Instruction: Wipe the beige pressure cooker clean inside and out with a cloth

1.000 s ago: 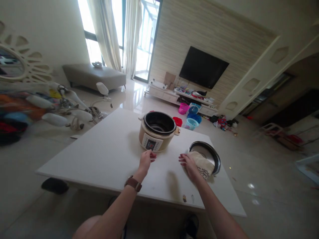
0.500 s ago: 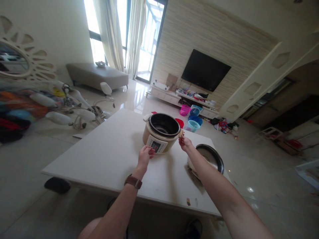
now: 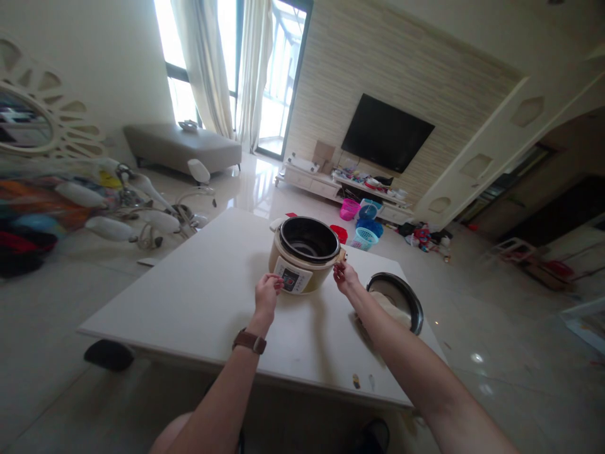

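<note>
A beige electric pressure cooker stands lidless on a white table, its black inner pot showing. My left hand is at the lower left of the control panel. Its fingers are curled together, and whatever they pinch is too small to make out. Just below the cooker's right side handle is my right hand, fingers also drawn together. I cannot tell whether it touches the handle or what it holds. The removed lid lies upturned to the right, partly behind my right forearm.
Two small items, one of them brownish, lie near the table's front edge. Beyond the table are a light-blue basket and a pink basket. A lamp with white shades is on the left, a grey bench behind it.
My left hand has shifted slightly left along the front of the cooker. My right hand has moved slightly left and down by the handle. The cooker and lid stay in place.
</note>
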The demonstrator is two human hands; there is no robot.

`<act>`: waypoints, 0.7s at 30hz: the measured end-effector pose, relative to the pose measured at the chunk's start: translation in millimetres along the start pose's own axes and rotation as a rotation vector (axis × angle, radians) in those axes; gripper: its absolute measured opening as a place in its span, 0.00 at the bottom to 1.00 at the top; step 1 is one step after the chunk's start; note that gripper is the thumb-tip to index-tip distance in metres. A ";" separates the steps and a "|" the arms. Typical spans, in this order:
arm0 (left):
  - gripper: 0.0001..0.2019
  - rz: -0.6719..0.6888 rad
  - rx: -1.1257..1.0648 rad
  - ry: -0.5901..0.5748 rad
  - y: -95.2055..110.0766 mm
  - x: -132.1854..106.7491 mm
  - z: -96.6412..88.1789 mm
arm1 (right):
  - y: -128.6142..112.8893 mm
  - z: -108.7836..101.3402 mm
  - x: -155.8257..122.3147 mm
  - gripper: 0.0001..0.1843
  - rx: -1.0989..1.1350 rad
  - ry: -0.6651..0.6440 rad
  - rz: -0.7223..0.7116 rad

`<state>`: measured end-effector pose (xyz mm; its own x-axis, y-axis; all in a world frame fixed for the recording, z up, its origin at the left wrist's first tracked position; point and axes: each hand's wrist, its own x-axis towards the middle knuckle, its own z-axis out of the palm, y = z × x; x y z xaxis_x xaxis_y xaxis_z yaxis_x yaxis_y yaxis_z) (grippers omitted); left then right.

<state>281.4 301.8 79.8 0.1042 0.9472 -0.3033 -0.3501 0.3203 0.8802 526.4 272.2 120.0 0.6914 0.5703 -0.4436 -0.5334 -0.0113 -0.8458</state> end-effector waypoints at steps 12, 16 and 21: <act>0.18 0.130 0.012 0.006 -3.4 14.5 -0.2 | 60.9 -23.7 -72.7 0.07 0.143 -0.010 -0.008; 0.18 0.146 0.007 -0.022 3.6 13.2 0.4 | 72.0 -29.5 -83.9 0.06 0.170 0.020 -0.009; 0.18 0.115 0.060 -0.043 4.2 13.8 2.3 | 78.0 -49.4 -95.5 0.05 0.230 0.048 -0.014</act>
<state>283.6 316.3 80.2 0.1069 0.9771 -0.1842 -0.3062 0.2086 0.9288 442.8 176.3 81.8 0.7185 0.5296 -0.4508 -0.6172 0.1867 -0.7643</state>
